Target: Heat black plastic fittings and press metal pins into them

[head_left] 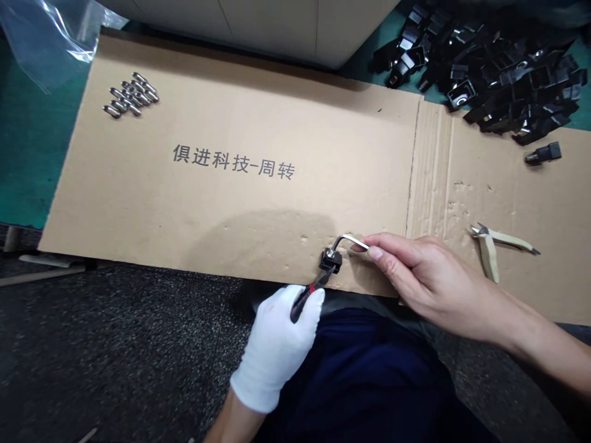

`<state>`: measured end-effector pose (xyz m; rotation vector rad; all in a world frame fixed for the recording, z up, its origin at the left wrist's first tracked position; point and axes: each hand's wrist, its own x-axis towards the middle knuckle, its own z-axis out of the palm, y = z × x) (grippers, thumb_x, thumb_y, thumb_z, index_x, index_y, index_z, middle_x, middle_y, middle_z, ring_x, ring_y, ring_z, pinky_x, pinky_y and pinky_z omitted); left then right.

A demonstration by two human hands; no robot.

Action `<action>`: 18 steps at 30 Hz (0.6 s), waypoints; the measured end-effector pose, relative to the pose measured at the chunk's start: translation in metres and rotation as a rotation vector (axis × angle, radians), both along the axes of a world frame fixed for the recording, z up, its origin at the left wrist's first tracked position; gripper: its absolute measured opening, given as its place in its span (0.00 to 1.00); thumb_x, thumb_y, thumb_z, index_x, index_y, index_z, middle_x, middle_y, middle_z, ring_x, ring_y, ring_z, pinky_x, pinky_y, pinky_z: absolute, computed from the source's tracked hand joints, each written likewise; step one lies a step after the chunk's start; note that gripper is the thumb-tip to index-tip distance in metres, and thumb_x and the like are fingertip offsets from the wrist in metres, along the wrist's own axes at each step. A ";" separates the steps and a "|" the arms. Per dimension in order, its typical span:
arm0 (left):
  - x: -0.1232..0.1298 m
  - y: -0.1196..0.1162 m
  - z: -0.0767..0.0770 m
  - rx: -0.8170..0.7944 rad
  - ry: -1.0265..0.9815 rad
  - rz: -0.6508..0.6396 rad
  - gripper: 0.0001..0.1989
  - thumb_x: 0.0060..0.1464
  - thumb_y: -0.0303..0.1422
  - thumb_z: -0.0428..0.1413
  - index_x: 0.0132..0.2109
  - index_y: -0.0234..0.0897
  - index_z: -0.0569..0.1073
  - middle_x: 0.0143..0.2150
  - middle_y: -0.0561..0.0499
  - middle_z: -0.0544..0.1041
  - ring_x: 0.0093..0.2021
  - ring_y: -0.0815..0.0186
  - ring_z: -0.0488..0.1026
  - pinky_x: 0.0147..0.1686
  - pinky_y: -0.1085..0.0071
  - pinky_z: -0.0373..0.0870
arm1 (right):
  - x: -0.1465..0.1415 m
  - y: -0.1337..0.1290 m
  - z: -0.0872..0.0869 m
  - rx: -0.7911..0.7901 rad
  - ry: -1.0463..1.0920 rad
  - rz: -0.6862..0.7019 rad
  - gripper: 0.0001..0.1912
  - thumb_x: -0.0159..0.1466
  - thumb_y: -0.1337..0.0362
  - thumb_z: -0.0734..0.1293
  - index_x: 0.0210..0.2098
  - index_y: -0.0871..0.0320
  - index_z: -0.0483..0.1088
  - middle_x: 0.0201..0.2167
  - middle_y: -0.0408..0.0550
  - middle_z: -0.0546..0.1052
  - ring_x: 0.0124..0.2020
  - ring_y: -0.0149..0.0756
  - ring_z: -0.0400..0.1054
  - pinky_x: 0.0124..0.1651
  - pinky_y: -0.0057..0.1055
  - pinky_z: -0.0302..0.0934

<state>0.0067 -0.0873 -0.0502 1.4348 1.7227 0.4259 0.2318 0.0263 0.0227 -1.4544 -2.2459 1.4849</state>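
My left hand (276,347), in a white cotton glove, grips a black-and-red handled tool (307,299), probably pliers, whose tip is hidden at a small black plastic fitting (331,261). The fitting sits at the near edge of a cardboard sheet (231,203) with a metal bolt head on top. My right hand (425,277), bare, pinches the long arm of a steel hex key (353,240), whose short end goes down into that bolt head. The fitting's underside is hidden.
Beige-handled side cutters (493,246) lie on the cardboard at right, near a loose black fitting (543,153). A heap of black fittings (503,80) lies at the top right on a green mat (32,154). Several steel bolts (129,95) lie at top left, near a plastic bag (46,43).
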 end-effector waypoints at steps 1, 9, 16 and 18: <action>0.000 0.000 0.000 0.000 -0.001 -0.001 0.14 0.68 0.39 0.52 0.33 0.40 0.71 0.30 0.52 0.77 0.31 0.64 0.74 0.38 0.67 0.66 | 0.000 -0.001 -0.001 0.003 0.013 -0.007 0.11 0.77 0.62 0.59 0.49 0.52 0.73 0.21 0.35 0.66 0.20 0.29 0.60 0.26 0.30 0.51; 0.000 0.001 0.000 -0.007 -0.014 -0.007 0.15 0.69 0.38 0.52 0.32 0.40 0.71 0.29 0.53 0.77 0.30 0.65 0.73 0.37 0.68 0.65 | -0.003 -0.012 -0.008 -0.003 0.072 -0.096 0.13 0.77 0.64 0.60 0.54 0.52 0.73 0.30 0.39 0.76 0.29 0.32 0.71 0.35 0.30 0.59; 0.000 0.000 0.001 -0.027 -0.049 0.013 0.16 0.69 0.39 0.51 0.32 0.39 0.71 0.30 0.52 0.77 0.30 0.66 0.73 0.37 0.69 0.66 | -0.008 -0.033 -0.016 -0.019 0.123 -0.227 0.10 0.77 0.61 0.59 0.49 0.53 0.72 0.23 0.37 0.66 0.21 0.31 0.59 0.27 0.32 0.55; 0.001 0.000 0.001 -0.025 -0.055 0.022 0.16 0.69 0.38 0.51 0.32 0.39 0.71 0.30 0.52 0.77 0.30 0.66 0.72 0.37 0.69 0.66 | -0.009 -0.037 -0.019 -0.025 0.132 -0.249 0.11 0.77 0.61 0.59 0.50 0.53 0.72 0.22 0.36 0.63 0.20 0.31 0.57 0.26 0.32 0.53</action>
